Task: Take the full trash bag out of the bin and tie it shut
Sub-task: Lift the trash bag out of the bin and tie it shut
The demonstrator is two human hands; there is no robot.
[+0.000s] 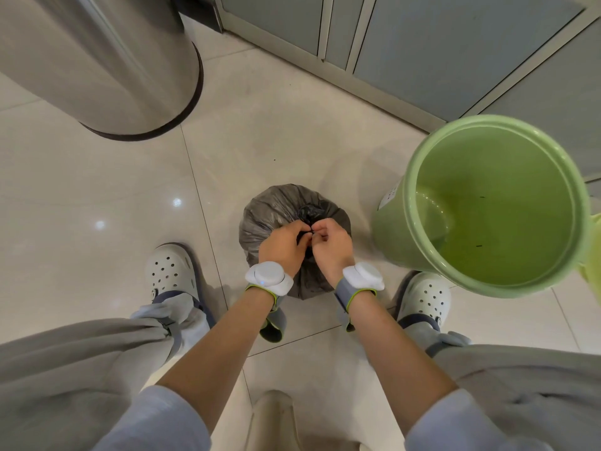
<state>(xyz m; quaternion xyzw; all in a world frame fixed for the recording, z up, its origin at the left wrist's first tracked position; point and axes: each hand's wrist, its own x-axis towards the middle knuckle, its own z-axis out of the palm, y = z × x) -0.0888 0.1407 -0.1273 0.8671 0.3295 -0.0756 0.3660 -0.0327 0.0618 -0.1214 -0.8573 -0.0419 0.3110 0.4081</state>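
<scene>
A full grey-black trash bag (pixel 276 206) stands on the tiled floor between my feet, outside the bin. Its neck is gathered into a dark bunch at the top. My left hand (pixel 283 245) and my right hand (pixel 332 245) meet over that bunch, fingers pinched on the bag's gathered plastic, knuckles almost touching. The green plastic bin (pixel 487 206) stands to the right of the bag with nothing in it, its opening facing me. Both wrists carry white devices on grey straps.
A tall steel cylinder bin (pixel 107 70) stands at the upper left. Grey cabinet doors (pixel 439 43) run along the back and right. My two feet in white clogs (pixel 170 271) flank the bag. My knees fill the lower corners.
</scene>
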